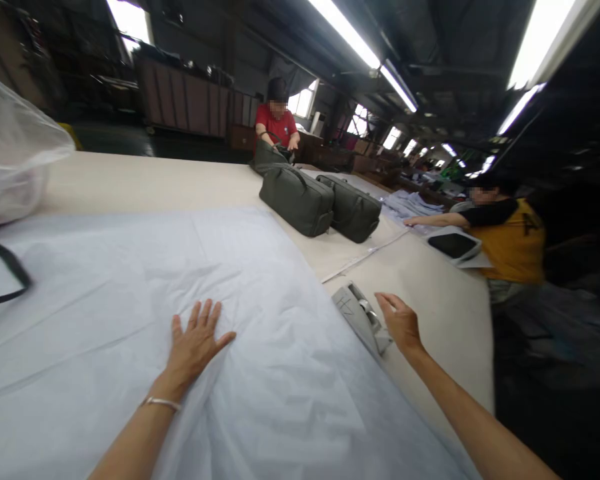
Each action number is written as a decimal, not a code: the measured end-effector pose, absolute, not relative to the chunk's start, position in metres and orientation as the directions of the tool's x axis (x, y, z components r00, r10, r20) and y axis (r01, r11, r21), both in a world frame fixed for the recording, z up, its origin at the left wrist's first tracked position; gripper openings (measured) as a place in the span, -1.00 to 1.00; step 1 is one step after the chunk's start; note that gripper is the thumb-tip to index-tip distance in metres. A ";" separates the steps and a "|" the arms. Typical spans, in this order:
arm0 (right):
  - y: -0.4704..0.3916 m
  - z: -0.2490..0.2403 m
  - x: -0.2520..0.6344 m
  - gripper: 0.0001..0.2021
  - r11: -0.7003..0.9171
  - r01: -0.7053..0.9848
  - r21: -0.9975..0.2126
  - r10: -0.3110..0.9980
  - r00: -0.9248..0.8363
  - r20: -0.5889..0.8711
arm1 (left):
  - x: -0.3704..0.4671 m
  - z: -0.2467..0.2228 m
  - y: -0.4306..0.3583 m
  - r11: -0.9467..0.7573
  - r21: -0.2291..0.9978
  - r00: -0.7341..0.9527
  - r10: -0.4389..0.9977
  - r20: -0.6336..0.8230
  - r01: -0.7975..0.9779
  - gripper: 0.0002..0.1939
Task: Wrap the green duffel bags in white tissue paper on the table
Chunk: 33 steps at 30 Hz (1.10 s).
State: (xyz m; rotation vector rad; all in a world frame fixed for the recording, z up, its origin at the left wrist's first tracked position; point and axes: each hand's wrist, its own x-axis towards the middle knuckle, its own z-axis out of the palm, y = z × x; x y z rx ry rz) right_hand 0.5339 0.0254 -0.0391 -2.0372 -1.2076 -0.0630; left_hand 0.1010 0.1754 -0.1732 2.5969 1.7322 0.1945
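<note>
"Where's our risk?"
"Our left hand (194, 348), spread on the sheet (280, 393) across the table (180, 179), could drag creases if it slides."
"Right hand (401, 327)?"
"Curled (whether gripping anything, we can't tell), it could knock the nearby dispenser (351, 316)."

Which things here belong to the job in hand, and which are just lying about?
Apparently in use:
pale sheet, under the spread left hand
what looks like a tape dispenser, beside the right hand

Apparently lying about:
two nearer dark bags
clear plastic bag, far left
black strap, left edge
</note>
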 end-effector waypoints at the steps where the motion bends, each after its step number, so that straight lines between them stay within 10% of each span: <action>1: 0.007 -0.038 0.556 -0.59 -0.364 0.685 -0.632 0.696 0.650 0.304 | 0.101 -0.175 0.176 -0.391 0.080 0.383 0.918 0.102 0.917 -0.23; 8: -0.035 -0.054 0.601 -0.47 -0.539 0.292 -0.790 0.784 0.518 -0.343 | 0.100 -0.177 0.179 -0.413 0.084 0.397 0.904 0.161 0.907 -0.25; 23: -0.030 -0.042 0.590 -0.70 -0.343 0.398 -0.851 0.791 0.611 -0.033 | 0.099 -0.172 0.178 -0.413 0.061 0.403 0.906 0.130 0.909 -0.21; 33: -0.065 -0.073 0.601 -0.81 -0.687 0.577 -0.442 0.676 0.731 -0.096 | 0.099 -0.174 0.179 -0.398 0.081 0.388 0.915 0.113 0.914 -0.22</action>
